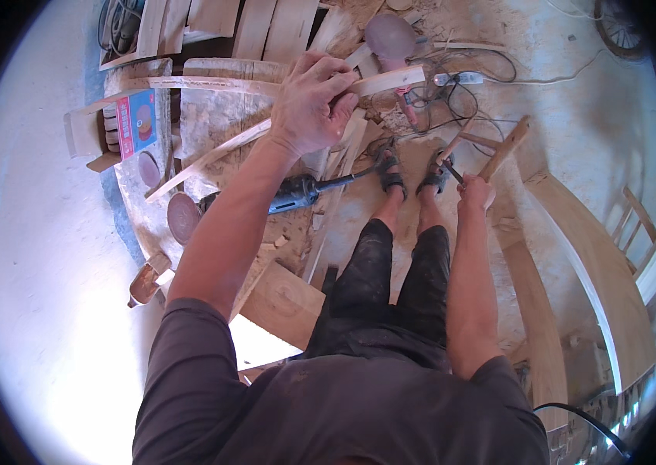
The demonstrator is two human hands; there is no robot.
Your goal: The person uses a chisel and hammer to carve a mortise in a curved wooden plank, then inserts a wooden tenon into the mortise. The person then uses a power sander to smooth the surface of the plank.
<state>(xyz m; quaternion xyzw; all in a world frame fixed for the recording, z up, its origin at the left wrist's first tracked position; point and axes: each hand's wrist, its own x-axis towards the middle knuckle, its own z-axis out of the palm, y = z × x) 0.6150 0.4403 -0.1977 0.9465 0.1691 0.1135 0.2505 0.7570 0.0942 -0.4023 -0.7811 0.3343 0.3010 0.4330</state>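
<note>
My left hand (317, 102) is closed around a long, narrow wooden strip (389, 81), above a worn wooden bench (217, 116). Past my fingers the strip's squared end sticks out to the right. Low on the right, my right hand (475, 193) grips one end of what looks like a wooden frame saw (507, 148), with a dark, narrow part beside the fist. Below my left forearm lies a blue power tool (294, 195), partly hidden by the arm; a round sanding disc (183, 218) shows on the arm's other side.
A second disc tool (390, 36) lies among cables near a power strip (458, 78). An open carton (137, 125) holds round discs. Boards (275, 29) fill the far side; curved wooden panels (595, 273) stand at right. A wood block (281, 302) is close by my body.
</note>
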